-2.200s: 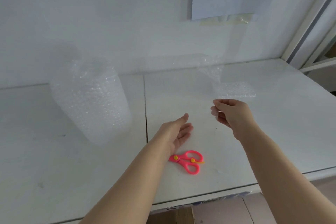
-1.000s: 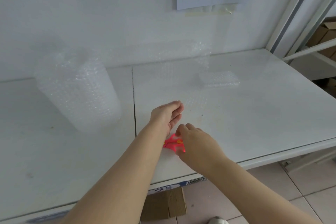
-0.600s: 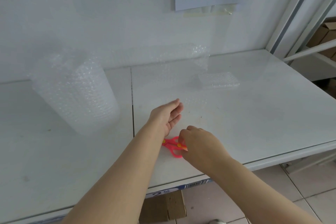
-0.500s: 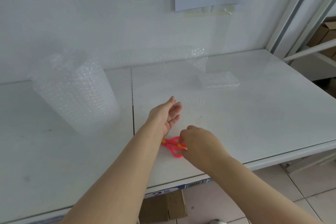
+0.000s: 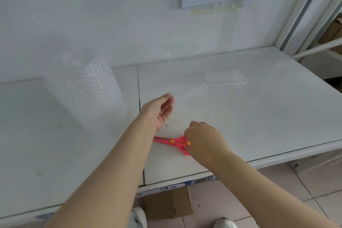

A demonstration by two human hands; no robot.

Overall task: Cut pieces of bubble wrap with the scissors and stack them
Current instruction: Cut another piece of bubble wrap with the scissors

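White table (image 5: pixel 268 120), white wall (image 5: pixel 92 15) — pink scissors (image 5: pixel 172 141)

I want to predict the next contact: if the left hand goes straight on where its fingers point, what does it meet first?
Probably the loose bubble wrap sheet, lying just beyond the left hand; the gap is hard to judge.
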